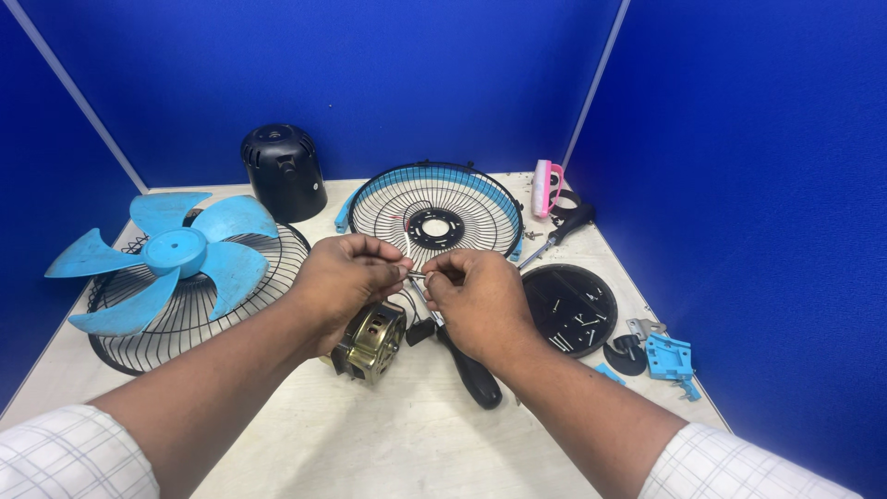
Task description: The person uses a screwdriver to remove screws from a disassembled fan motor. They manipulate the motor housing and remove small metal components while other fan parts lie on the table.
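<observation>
My left hand (346, 273) and my right hand (476, 296) meet over the middle of the table, fingertips pinched together on thin white wires (407, 248) that rise from a brass-coloured fan motor (371, 340) lying just below my left hand. A black-handled screwdriver (471, 370) lies on the table under my right hand. Whether my right hand touches it I cannot tell.
A blue fan blade (171, 254) rests on a black wire grille (199, 310) at the left. A black motor cover (284, 171) stands at the back. A blue-rimmed grille (434, 208) leans behind my hands. At right are a black round lid with screws (571, 310), blue plastic parts (667, 356) and a second screwdriver (564, 231).
</observation>
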